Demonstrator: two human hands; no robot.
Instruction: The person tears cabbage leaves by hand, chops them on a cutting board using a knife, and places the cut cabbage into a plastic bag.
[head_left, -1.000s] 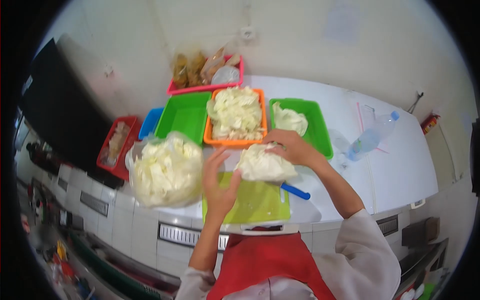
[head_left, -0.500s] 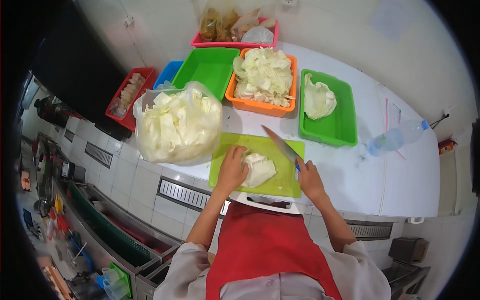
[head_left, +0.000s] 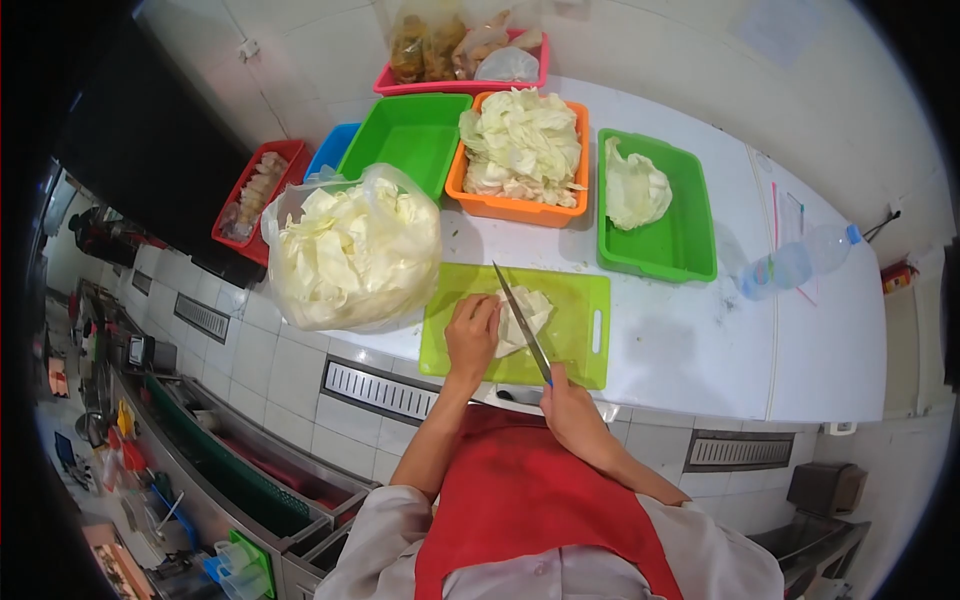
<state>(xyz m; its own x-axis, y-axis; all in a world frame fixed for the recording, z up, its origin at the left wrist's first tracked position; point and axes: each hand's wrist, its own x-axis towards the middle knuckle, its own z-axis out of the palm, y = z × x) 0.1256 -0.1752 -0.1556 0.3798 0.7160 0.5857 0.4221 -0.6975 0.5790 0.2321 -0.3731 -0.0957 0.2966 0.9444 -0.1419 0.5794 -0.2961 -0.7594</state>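
Note:
On a yellow-green cutting board [head_left: 573, 292] lies a pale piece of cabbage [head_left: 536, 311]. My left hand [head_left: 472, 336] presses on its left side with the fingers curled in. My right hand [head_left: 573, 412] grips a knife [head_left: 524, 322] by its blue handle, mostly covered by the fingers. The blade lies across the cabbage near my left fingertips, its tip pointing to the far side of the board. Whether the edge is in the cabbage I cannot tell. A clear plastic bag [head_left: 372, 303] full of cut cabbage stands just left of the board.
Behind the board sits an orange bin [head_left: 520, 210] heaped with cabbage leaves. A green bin [head_left: 663, 258] at right holds one leaf; another green bin [head_left: 405, 140] stands behind the bag. A plastic bottle [head_left: 800, 262] lies at right. Red bins with bagged food line the back and left.
My right hand has brought the knife leftward from the board's right side onto the cabbage. My left hand stays on the cabbage, its fingers drawn closer together.

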